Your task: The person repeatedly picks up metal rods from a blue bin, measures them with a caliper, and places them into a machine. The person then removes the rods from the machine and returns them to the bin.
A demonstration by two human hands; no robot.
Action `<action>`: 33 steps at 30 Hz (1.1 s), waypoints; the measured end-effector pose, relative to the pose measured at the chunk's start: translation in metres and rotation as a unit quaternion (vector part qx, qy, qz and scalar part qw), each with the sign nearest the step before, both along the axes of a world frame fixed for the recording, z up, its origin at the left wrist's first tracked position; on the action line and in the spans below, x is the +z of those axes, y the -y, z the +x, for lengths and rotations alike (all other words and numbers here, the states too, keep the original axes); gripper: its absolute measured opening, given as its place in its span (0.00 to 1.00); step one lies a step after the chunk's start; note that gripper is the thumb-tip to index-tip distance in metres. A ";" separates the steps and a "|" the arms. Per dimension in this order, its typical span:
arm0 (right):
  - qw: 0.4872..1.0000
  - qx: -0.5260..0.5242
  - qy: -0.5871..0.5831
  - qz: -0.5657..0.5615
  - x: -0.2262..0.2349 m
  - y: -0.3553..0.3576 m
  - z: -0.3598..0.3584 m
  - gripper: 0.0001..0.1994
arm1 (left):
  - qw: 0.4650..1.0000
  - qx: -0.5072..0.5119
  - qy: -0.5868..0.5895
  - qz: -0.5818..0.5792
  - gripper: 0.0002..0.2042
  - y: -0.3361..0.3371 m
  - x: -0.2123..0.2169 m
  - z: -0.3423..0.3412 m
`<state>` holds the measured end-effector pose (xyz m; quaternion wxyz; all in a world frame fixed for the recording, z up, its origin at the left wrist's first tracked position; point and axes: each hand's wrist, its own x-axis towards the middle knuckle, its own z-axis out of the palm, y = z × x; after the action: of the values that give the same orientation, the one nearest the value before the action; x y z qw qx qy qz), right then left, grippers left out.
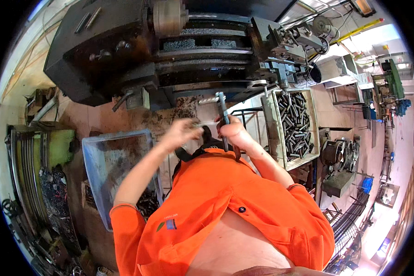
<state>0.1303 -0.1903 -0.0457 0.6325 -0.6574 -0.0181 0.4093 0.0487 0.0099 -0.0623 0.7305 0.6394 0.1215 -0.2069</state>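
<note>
My right hand [234, 132] grips a metal caliper [222, 106] whose beam stands upright, its jaws pointing left at the top. My left hand [181, 131] pinches the end of a thin metal rod [206, 123] that lies level between the two hands, against the caliper. Both hands are raised in front of my chest, over my orange shirt [225, 202], just below the front of a large dark lathe [170, 50].
A pale crate [277, 133] of several short dark metal cylinders stands at my right. A blue-grey plastic bin [110, 161] sits at my left, with metal scrap below it. Racks and other machines fill the workshop floor at far right.
</note>
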 end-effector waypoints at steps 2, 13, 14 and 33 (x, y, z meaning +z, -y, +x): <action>0.997 -0.049 0.030 0.050 0.019 -0.011 0.023 0.12 | 0.999 -0.025 0.046 -0.010 0.25 0.031 0.014 0.009; 0.985 -0.143 0.064 0.077 0.002 -0.053 0.187 0.11 | 0.989 0.028 0.036 -0.144 0.22 0.059 0.017 0.175; 0.987 -0.130 0.067 0.067 0.007 -0.054 0.198 0.13 | 0.988 0.039 0.037 -0.148 0.22 0.059 0.016 0.186; 0.982 -0.043 0.174 -0.066 0.030 -0.094 0.249 0.11 | 0.982 0.071 0.087 -0.149 0.20 0.033 0.009 0.232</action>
<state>0.3793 -0.0964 -0.0159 0.5921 -0.7590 -0.0723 0.2612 0.2804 -0.0232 -0.0529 0.8381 0.5289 0.0700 -0.1139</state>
